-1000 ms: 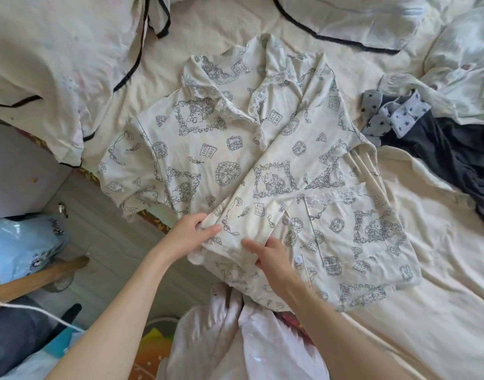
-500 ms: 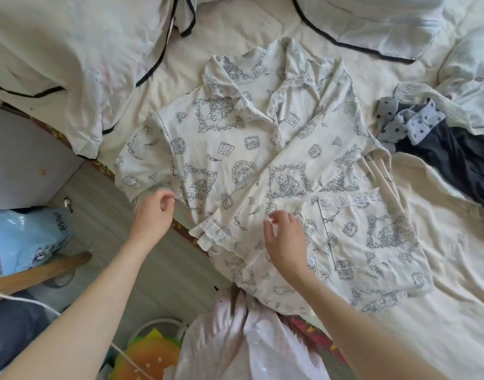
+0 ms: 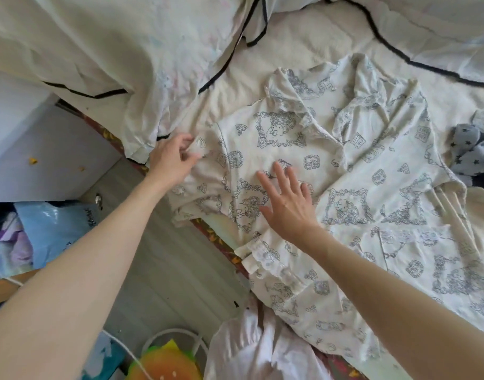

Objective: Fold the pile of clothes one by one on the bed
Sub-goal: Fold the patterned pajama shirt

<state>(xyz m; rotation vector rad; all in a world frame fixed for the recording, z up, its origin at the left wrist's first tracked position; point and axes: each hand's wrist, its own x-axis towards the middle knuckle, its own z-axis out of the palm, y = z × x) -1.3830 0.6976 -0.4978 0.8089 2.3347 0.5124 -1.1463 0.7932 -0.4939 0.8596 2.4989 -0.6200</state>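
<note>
Printed pajama shirt [image 3: 345, 187] lies spread face up across the middle and right of the frame on the bed sheet [image 3: 303, 45], collar toward the top, hem toward lower right. Left hand [image 3: 171, 160], centre-left, pinches the sleeve edge near the mattress side, fingers curled on the fabric, likely to lift that sleeve and fold it inward. Right hand [image 3: 286, 200], mid-frame, lies flat on the shirt front, fingers straight and spread, gripping nothing; it looks placed to pin the body so the cloth does not slide while the sleeve is pulled. Lace cuff of the other sleeve [image 3: 258, 255] is already laid across the lower front. Rest of the pile: star-print grey garment [image 3: 471, 152] at the right edge, dark cloth beside it, mostly cut off. Black-trimmed duvet [image 3: 103, 50] upper left. Pale pink garment [image 3: 257, 349] at the bottom centre. Blue plastic bag [image 3: 49, 223] on the floor, lower left. Fold is at an early stage, by my read.
</note>
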